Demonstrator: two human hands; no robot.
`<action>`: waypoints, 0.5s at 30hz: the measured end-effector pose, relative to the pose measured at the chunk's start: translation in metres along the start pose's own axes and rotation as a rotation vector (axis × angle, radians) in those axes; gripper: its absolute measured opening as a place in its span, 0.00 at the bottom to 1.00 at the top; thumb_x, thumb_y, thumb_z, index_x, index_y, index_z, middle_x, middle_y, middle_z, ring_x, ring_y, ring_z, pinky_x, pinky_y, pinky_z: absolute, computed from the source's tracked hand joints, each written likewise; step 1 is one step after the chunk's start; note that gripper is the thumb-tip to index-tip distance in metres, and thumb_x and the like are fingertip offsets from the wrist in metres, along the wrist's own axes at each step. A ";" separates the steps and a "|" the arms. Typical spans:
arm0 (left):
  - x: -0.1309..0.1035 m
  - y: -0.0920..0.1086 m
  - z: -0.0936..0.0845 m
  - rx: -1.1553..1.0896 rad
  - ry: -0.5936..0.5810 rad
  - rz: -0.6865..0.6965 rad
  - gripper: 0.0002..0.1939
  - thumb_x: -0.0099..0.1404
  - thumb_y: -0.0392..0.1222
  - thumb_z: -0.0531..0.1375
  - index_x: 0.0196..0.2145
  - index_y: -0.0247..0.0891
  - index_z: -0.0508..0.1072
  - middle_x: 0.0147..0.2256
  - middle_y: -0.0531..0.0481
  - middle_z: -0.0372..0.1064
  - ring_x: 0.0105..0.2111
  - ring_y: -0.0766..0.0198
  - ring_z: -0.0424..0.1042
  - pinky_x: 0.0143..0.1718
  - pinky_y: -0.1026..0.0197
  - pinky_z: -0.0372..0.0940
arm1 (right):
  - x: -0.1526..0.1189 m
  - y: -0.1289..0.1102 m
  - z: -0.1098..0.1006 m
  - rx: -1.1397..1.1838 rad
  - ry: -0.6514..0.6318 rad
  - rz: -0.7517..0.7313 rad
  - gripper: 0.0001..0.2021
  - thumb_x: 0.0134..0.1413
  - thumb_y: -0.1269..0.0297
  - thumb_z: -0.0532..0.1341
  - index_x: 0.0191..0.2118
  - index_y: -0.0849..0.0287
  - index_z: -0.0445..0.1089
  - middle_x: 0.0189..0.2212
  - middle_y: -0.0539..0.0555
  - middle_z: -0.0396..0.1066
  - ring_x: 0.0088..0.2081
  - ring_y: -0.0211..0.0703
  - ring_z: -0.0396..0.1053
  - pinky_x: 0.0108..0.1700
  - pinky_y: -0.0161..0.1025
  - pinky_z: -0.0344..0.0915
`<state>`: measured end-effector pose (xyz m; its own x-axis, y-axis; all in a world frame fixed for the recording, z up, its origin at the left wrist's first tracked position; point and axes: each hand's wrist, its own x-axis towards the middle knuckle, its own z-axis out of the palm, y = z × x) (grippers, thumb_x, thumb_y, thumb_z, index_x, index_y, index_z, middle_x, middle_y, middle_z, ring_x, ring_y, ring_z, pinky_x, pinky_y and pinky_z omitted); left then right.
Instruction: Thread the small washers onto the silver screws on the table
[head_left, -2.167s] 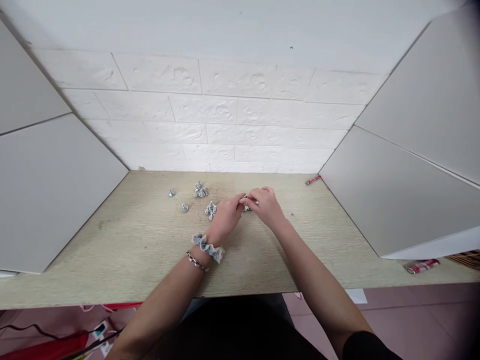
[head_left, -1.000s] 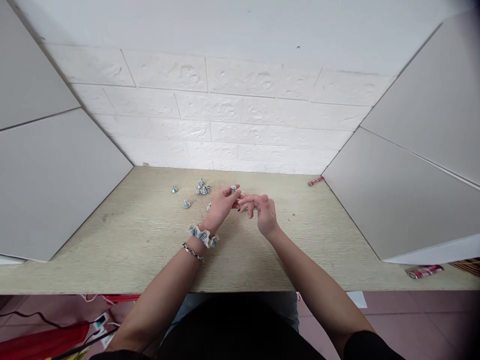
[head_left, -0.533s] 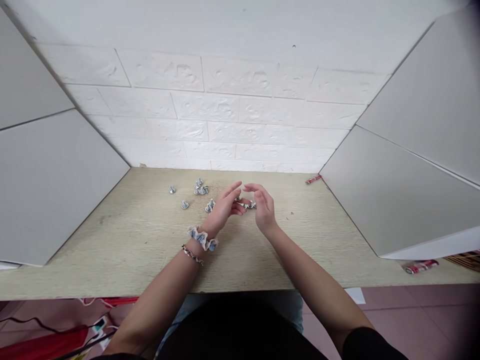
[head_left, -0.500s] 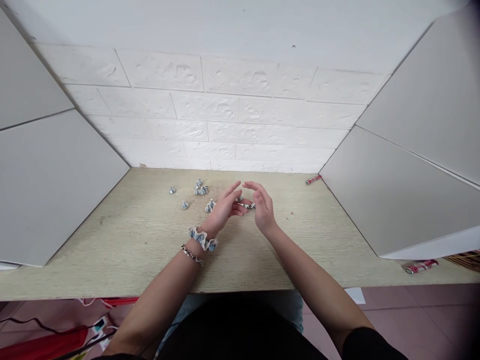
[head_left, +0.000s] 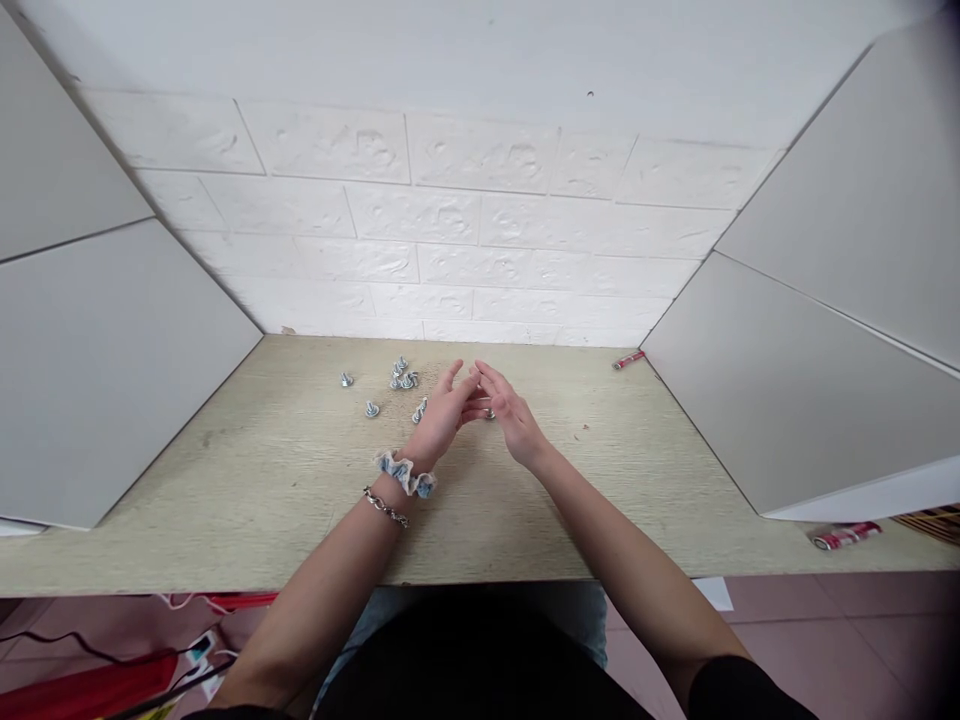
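Note:
Silver bolts lie on the pale wooden table: a small cluster at the back, one bolt at the far left, another nearer the front. More bolts sit beside my left hand, partly hidden by it. My left hand is open, fingers apart, with a scrunchie and a chain bracelet on its wrist. My right hand is open too, fingers stretched toward the left fingertips. Between the hands, low down, a bit of metal shows; the rest there is hidden.
Grey panels stand on both sides, with a white brick-pattern wall behind. One red cylinder lies at the back right, another near the front right by a wicker edge. Brown specks dot the table near the bolts.
My right hand has moved left, bringing its fingers up to those of my left hand. The bolts between them are now mostly covered.

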<state>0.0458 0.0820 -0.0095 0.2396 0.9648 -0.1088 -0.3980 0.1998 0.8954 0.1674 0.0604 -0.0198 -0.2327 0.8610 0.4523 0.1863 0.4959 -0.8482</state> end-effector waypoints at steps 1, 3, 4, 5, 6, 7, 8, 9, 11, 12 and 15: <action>0.000 0.002 -0.001 -0.033 0.021 0.004 0.33 0.62 0.40 0.58 0.60 0.35 0.46 0.29 0.48 0.67 0.25 0.69 0.69 0.26 0.69 0.66 | 0.000 -0.001 0.000 0.001 0.000 -0.002 0.32 0.54 0.38 0.43 0.59 0.51 0.55 0.55 0.56 0.59 0.57 0.50 0.56 0.58 0.52 0.51; 0.000 0.005 -0.001 -0.078 0.045 0.002 0.31 0.63 0.37 0.56 0.59 0.33 0.47 0.29 0.48 0.67 0.25 0.69 0.69 0.25 0.70 0.66 | 0.000 -0.002 -0.001 0.008 0.026 -0.008 0.31 0.54 0.38 0.44 0.55 0.53 0.60 0.49 0.56 0.66 0.54 0.50 0.60 0.56 0.51 0.54; 0.000 0.006 -0.002 -0.089 0.048 -0.003 0.30 0.63 0.36 0.55 0.59 0.33 0.46 0.29 0.48 0.67 0.25 0.69 0.70 0.25 0.70 0.66 | 0.000 -0.002 -0.001 0.025 0.052 -0.015 0.30 0.55 0.39 0.44 0.52 0.54 0.63 0.43 0.56 0.70 0.51 0.49 0.63 0.55 0.51 0.55; 0.000 0.007 -0.002 -0.094 0.048 -0.011 0.30 0.63 0.36 0.55 0.59 0.33 0.46 0.29 0.48 0.67 0.25 0.68 0.70 0.25 0.70 0.66 | 0.000 -0.002 -0.002 0.056 0.087 -0.026 0.28 0.56 0.40 0.43 0.48 0.55 0.66 0.35 0.55 0.72 0.47 0.48 0.66 0.53 0.50 0.58; 0.000 0.007 -0.002 -0.094 0.046 -0.019 0.31 0.63 0.36 0.55 0.59 0.33 0.46 0.29 0.48 0.67 0.26 0.67 0.71 0.26 0.69 0.67 | -0.001 -0.001 -0.002 0.096 0.129 -0.039 0.28 0.57 0.42 0.43 0.45 0.56 0.68 0.27 0.54 0.71 0.43 0.47 0.69 0.50 0.49 0.61; -0.001 0.007 -0.003 -0.089 0.039 -0.030 0.31 0.63 0.37 0.55 0.60 0.33 0.45 0.29 0.47 0.67 0.27 0.67 0.71 0.26 0.69 0.67 | -0.001 -0.001 -0.002 0.137 0.176 -0.052 0.27 0.58 0.43 0.42 0.41 0.57 0.69 0.21 0.52 0.68 0.38 0.46 0.70 0.47 0.48 0.63; -0.001 0.007 -0.003 -0.079 0.026 -0.043 0.31 0.63 0.37 0.56 0.60 0.33 0.45 0.30 0.46 0.68 0.29 0.65 0.72 0.27 0.69 0.67 | -0.001 0.000 -0.003 0.170 0.226 -0.065 0.26 0.59 0.45 0.42 0.39 0.58 0.70 0.18 0.50 0.66 0.34 0.45 0.70 0.44 0.46 0.64; -0.001 0.006 -0.003 -0.064 0.006 -0.057 0.32 0.63 0.38 0.56 0.60 0.34 0.45 0.31 0.45 0.69 0.30 0.64 0.72 0.27 0.68 0.67 | -0.001 0.000 -0.003 0.185 0.274 -0.075 0.24 0.59 0.46 0.43 0.38 0.58 0.69 0.17 0.49 0.65 0.32 0.44 0.70 0.43 0.45 0.65; -0.002 0.005 -0.003 -0.022 -0.059 -0.092 0.34 0.62 0.40 0.57 0.61 0.36 0.44 0.35 0.42 0.70 0.33 0.62 0.72 0.27 0.67 0.67 | -0.001 0.002 -0.002 0.161 0.342 -0.087 0.21 0.59 0.48 0.45 0.38 0.57 0.68 0.24 0.51 0.68 0.35 0.43 0.69 0.44 0.44 0.64; -0.002 0.003 -0.004 0.001 -0.099 -0.110 0.35 0.62 0.41 0.58 0.61 0.37 0.44 0.36 0.41 0.70 0.34 0.61 0.73 0.28 0.67 0.67 | 0.000 0.002 -0.002 0.133 0.347 -0.085 0.20 0.59 0.48 0.46 0.40 0.57 0.67 0.31 0.53 0.70 0.40 0.44 0.68 0.47 0.45 0.63; -0.003 0.000 -0.004 0.061 -0.190 -0.140 0.38 0.60 0.43 0.60 0.62 0.40 0.43 0.38 0.40 0.70 0.34 0.61 0.72 0.29 0.66 0.67 | 0.000 0.003 -0.001 0.040 0.227 -0.042 0.25 0.57 0.43 0.44 0.51 0.54 0.60 0.52 0.56 0.61 0.56 0.48 0.57 0.58 0.50 0.51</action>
<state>0.0418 0.0797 -0.0108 0.4530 0.8778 -0.1557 -0.2960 0.3129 0.9025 0.1688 0.0616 -0.0220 -0.0176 0.8451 0.5343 0.1424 0.5310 -0.8353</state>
